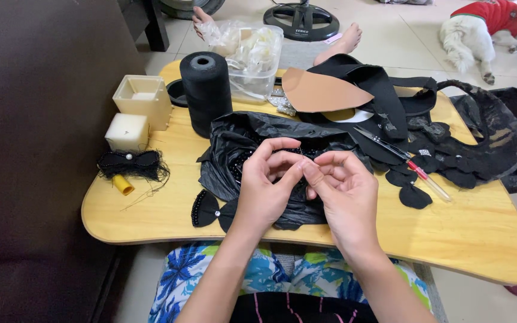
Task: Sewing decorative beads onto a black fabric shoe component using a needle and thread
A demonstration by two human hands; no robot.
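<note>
My left hand (pixel 265 179) and my right hand (pixel 342 188) meet over a crumpled black plastic bag (pixel 252 134) holding black beads, at the middle of a small wooden lap table (pixel 474 233). The fingertips of both hands pinch together on something very small and dark, perhaps a needle with thread; I cannot tell exactly what. A black beaded bow piece (pixel 206 209) lies just left of my left wrist.
A big black thread cone (pixel 206 90), two cream boxes (pixel 142 96), a finished black bow (pixel 130 161) and a yellow spool (pixel 122 185) sit at left. Scissors (pixel 384 146), black fabric pieces (pixel 414 194), a tan sole shape (pixel 321 93), a clear tub (pixel 252 57). White dog (pixel 486 30) far right.
</note>
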